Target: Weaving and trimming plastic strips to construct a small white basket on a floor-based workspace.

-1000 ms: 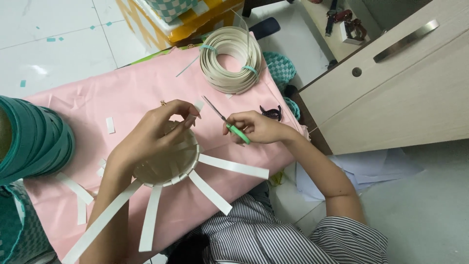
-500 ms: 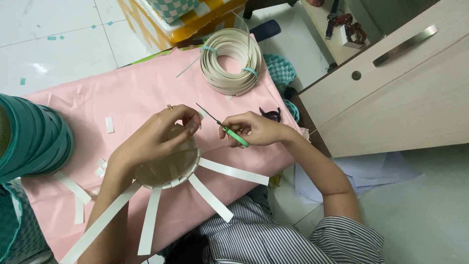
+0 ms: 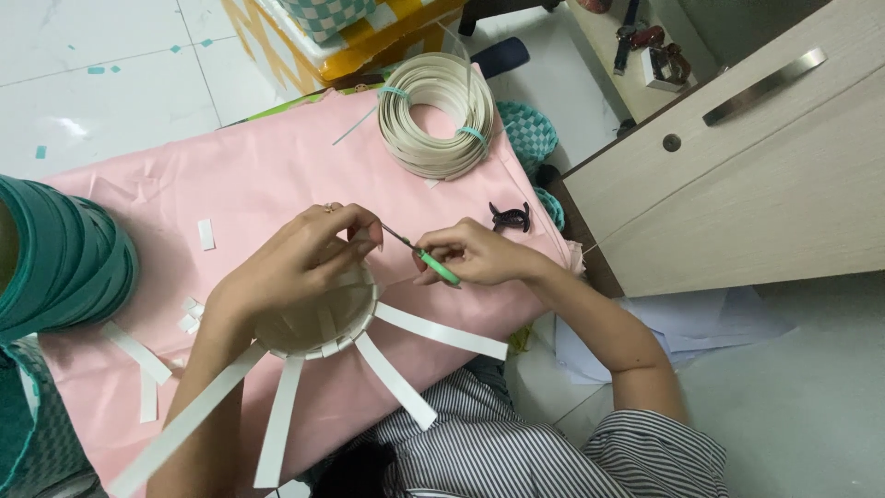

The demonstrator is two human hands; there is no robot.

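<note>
A small round basket (image 3: pixel 318 318), half woven from cream strips, sits on the pink cloth (image 3: pixel 240 175) in front of the person, with loose strip ends (image 3: pixel 438 330) fanning out from its base toward their lap. The left hand (image 3: pixel 295 263) is closed over the basket's rim, its fingertips (image 3: pixel 364 231) pinching the top edge. The right hand (image 3: pixel 475 254) grips a thin green-handled tool (image 3: pixel 429 261), its metal tip touching the rim right by the pinching fingers. To do this cleanly, I'd say keep the rim pinched firmly so the weave doesn't spring, and slide the point in flat between the strips rather than prying hard. Farther up the cloth lies a coil of cream strip (image 3: pixel 438 115), a dark hair clip (image 3: pixel 510 218) to the right, a teal roll (image 3: pixel 55 258) at the left, and a cabinet (image 3: pixel 737 166) beside the table.
</note>
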